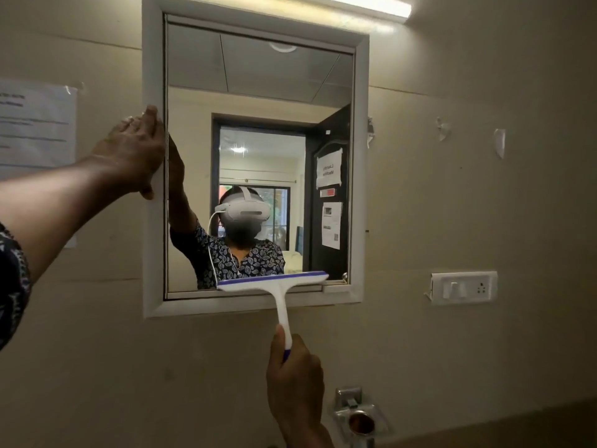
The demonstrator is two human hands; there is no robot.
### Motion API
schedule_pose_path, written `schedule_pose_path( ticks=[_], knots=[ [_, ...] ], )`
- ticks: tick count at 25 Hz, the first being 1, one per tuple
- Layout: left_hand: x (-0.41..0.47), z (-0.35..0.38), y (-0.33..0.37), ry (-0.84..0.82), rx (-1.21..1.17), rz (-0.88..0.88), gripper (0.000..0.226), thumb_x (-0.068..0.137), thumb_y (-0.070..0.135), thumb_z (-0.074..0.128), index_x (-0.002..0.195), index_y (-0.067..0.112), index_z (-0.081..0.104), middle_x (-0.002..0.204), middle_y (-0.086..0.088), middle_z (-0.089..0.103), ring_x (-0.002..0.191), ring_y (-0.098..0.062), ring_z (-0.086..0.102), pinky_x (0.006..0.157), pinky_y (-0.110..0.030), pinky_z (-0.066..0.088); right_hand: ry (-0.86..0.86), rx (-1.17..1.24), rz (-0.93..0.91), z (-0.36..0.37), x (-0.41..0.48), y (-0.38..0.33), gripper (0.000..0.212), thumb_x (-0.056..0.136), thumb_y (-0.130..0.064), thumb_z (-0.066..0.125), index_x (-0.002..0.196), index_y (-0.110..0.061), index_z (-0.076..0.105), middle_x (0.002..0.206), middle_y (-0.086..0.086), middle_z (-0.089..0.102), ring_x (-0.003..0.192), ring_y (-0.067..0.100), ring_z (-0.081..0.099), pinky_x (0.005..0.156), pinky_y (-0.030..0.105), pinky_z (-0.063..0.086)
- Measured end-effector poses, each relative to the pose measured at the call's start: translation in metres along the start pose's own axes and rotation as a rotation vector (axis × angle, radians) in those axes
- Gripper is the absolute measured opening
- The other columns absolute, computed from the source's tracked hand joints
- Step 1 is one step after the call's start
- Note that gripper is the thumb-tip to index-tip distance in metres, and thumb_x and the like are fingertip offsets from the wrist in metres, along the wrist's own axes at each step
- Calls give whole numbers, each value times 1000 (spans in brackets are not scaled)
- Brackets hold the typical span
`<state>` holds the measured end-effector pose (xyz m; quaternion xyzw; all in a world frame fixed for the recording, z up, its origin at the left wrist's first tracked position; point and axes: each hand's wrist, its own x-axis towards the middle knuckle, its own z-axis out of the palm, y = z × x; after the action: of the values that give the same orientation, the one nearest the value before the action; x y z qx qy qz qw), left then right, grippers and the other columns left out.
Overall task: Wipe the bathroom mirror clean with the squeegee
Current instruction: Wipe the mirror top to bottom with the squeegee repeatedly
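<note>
Low on mirror (258,76), squeegee (274,283) gripped by right hand (295,379); left hand (135,150) seemingly clasping frame (153,253).

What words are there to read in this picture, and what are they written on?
"Laundry Machine", reversed: white sheet on the dark door reflected in the mirror.
Sheet below it: print too small to read.
Red label between them: unreadable.
Paper on the left wall: lines too blurred to read.
On the squeegee: no writing seen.
</note>
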<state>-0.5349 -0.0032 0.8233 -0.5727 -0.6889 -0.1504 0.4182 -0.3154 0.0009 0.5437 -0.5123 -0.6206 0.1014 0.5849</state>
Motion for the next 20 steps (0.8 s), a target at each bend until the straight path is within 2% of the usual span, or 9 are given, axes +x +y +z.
schedule_pose_path(
  ticks=[3, 5, 7, 8, 10, 12, 15, 18, 20],
  knots=[
    [2, 2, 1, 2, 7, -8, 134, 52, 19, 88, 146, -3, -5, 155, -23, -8, 144, -35, 5, 117, -39, 8, 99, 94, -155, -17, 45, -42, 59, 86, -62, 18, 88, -21, 60, 58, -7, 55, 47, 1, 53, 40, 14, 42],
    [4, 3, 1, 4, 10, -12, 135, 53, 19, 88, 146, -3, -7, 155, -22, -9, 144, -35, 5, 117, -40, 9, 114, 164, -260, -37, 95, -83, 54, 94, -55, 25, 92, -14, 61, 65, -2, 61, 53, 5, 60, 44, 19, 51],
    [4, 5, 1, -2, 19, -17, 135, 54, 20, 88, 146, -3, -8, 155, -22, -11, 145, -35, 5, 117, -40, 10, 138, 195, -319, -59, 148, -126, 50, 96, -50, 28, 78, -13, 56, 65, 4, 61, 54, 18, 63, 49, 33, 55],
    [4, 7, 0, 1, 23, -19, 134, 55, 21, 87, 146, -2, -8, 155, -21, -11, 145, -35, 5, 117, -39, 10, 179, 188, -339, -71, 172, -146, 48, 97, -49, 29, 70, -16, 52, 61, 4, 58, 52, 20, 61, 49, 33, 53],
    [5, 8, 0, 16, 33, -15, 132, 55, 20, 87, 147, -2, -6, 155, -21, -10, 145, -34, 6, 117, -39, 10, 271, 186, -381, -90, 214, -176, 46, 98, -43, 32, 60, -20, 44, 53, -1, 50, 45, 15, 53, 43, 24, 46],
    [5, 8, 0, 17, 40, -8, 132, 56, 20, 87, 147, -2, -6, 155, -21, -11, 145, -34, 6, 117, -38, 10, 320, 170, -376, -104, 245, -199, 47, 99, -39, 33, 58, -19, 42, 50, -4, 45, 40, 7, 44, 35, 14, 35],
    [5, 6, 1, 11, 38, -8, 130, 58, 19, 86, 147, -1, -6, 155, -21, -12, 145, -33, 5, 117, -38, 9, 308, 103, -314, -115, 275, -218, 48, 99, -44, 31, 60, -17, 43, 54, -4, 45, 45, 4, 44, 38, 16, 30],
    [4, 5, 1, 0, 31, -9, 130, 57, 19, 86, 147, -1, -6, 155, -20, -12, 145, -33, 5, 117, -37, 9, 291, 51, -306, -114, 290, -225, 48, 99, -45, 29, 67, -14, 46, 56, -4, 46, 48, 5, 45, 41, 15, 33],
    [4, 6, 1, 5, 30, -8, 132, 56, 21, 87, 147, -1, -5, 155, -20, -11, 145, -33, 6, 117, -38, 9, 282, 80, -300, -109, 295, -228, 48, 99, -45, 29, 62, -16, 39, 56, -2, 45, 49, 7, 46, 45, 17, 37]
  ],
)
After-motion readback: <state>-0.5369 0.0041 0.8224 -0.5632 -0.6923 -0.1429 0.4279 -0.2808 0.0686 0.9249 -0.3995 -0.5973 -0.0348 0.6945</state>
